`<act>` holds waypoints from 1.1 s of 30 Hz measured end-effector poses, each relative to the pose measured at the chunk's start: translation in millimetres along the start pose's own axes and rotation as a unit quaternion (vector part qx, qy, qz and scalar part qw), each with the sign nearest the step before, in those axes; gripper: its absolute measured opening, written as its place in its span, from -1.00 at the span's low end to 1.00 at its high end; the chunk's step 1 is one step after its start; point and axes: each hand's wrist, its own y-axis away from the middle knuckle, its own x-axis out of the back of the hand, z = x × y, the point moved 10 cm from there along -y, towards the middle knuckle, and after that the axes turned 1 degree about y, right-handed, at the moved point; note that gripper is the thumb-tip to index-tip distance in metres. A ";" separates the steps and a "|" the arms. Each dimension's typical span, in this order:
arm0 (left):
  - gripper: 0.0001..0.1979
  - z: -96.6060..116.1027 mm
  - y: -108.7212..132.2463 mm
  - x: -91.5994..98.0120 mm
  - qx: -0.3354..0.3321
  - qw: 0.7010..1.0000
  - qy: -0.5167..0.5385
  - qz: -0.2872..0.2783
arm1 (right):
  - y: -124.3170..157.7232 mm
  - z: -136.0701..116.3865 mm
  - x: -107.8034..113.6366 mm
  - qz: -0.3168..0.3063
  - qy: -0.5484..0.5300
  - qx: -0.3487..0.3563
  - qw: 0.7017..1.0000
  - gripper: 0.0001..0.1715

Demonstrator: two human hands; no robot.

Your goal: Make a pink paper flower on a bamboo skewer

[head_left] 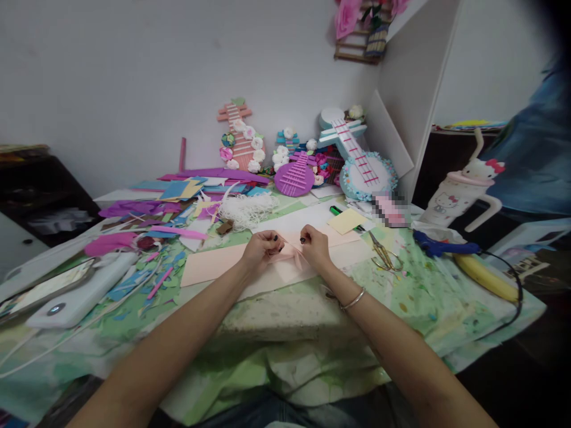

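Above a long peach paper sheet [209,267] on green-stained cloth [423,297], the left hand [262,247] pinches one side of a thin, folded peach piece [294,254], the right hand [316,246] its other; gold-handled metal scissors [386,257] lie rightward.

Craft workspace: stained cloth [289,362] is covering the desk [285,315], which is bearing paper scraps [132,282], scissors [382,250] and flower-trimmed model instruments [244,151].
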 end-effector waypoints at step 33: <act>-0.83 -25.3 -8.5 44.5 0.107 0.941 0.271 0.175 | 6.7 -17.1 -21.5 -0.120 -0.383 -0.056 0.914 -0.78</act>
